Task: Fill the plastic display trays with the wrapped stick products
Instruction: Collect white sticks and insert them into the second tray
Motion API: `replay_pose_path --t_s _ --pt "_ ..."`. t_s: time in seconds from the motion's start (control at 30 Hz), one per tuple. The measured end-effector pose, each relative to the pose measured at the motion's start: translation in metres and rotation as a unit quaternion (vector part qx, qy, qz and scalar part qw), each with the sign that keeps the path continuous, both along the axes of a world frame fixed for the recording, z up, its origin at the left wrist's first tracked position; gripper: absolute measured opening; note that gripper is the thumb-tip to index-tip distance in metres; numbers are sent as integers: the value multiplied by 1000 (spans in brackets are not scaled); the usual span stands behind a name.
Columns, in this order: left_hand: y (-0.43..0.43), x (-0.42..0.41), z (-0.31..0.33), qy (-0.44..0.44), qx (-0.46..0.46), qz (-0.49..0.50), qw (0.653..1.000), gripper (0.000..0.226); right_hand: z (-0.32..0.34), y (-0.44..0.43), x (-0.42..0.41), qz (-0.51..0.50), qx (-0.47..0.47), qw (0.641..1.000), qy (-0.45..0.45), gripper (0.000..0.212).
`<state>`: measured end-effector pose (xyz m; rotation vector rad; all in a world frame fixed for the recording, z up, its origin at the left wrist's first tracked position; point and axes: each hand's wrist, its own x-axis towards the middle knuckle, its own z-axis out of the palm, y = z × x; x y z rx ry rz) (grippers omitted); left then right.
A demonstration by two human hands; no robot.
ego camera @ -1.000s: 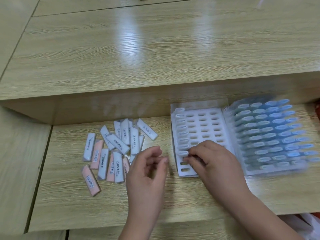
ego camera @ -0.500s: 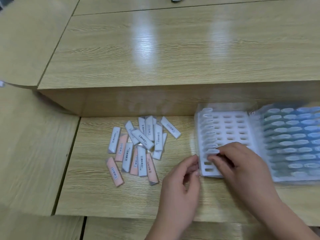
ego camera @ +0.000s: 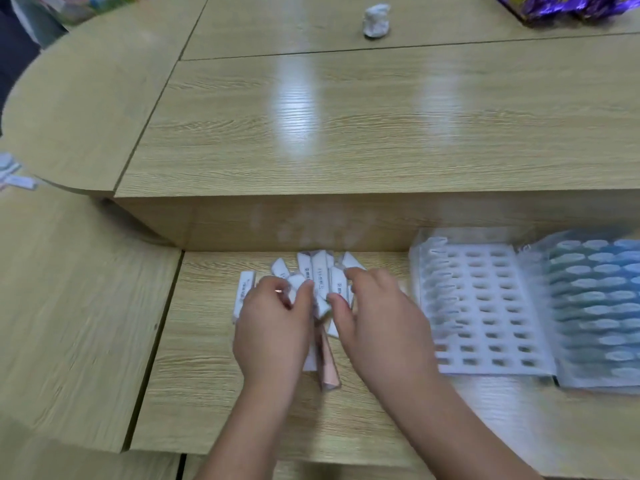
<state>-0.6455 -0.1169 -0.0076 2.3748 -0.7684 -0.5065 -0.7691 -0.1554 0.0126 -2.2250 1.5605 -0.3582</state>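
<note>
A pile of wrapped sticks [ego camera: 320, 271], white and pink, lies on the lower desk; one pink stick [ego camera: 328, 370] pokes out toward me between my wrists. Both hands are over the pile. My left hand [ego camera: 273, 323] curls its thumb and forefinger round a white stick [ego camera: 295, 285]. My right hand [ego camera: 379, 317] pinches another white stick [ego camera: 337, 284] between thumb and forefinger. The image is blurred. To the right lies a white slotted tray [ego camera: 485, 341] with only its left column holding sticks. Beside it sits a tray of blue-tipped sticks [ego camera: 595, 306].
A raised desk level [ego camera: 346, 133] with a vertical front wall stands just behind the pile. On it are a crumpled white wad [ego camera: 375, 17] and purple packaging [ego camera: 554, 5]. A few loose sticks [ego camera: 14, 174] lie at the far left edge.
Both hands left the white tray's left column and moved left onto the pile, where each has closed on a stick. The camera view shifted left and up.
</note>
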Motion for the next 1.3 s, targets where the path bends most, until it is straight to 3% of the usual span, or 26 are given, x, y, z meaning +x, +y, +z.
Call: replay_pose_path --t_s 0.17,0.37,0.47,0.6,0.77,0.93,1.3 --pt "-11 -4 0 -31 57 -20 998 35 -27 -23 26 -59 35 997 46 46" --pt "-16 -6 2 -36 48 -33 998 14 -30 -28 24 -72 85 993 -31 32" --pt "-9 -6 9 22 -14 -15 1000 3 -17 -26 21 -73 108 985 -109 22" --pt "17 -12 31 134 -124 -19 983 9 15 -5 -20 -42 89 971 -218 0" --pt "43 -60 51 269 -219 -100 933 10 47 17 -113 -70 72 944 -315 11" --pt "44 -108 40 176 -211 -168 947 22 31 11 -162 -71 57 947 -309 17" --pt "37 -125 15 12 -203 -234 951 25 -10 4 -160 -20 22 947 -320 14"
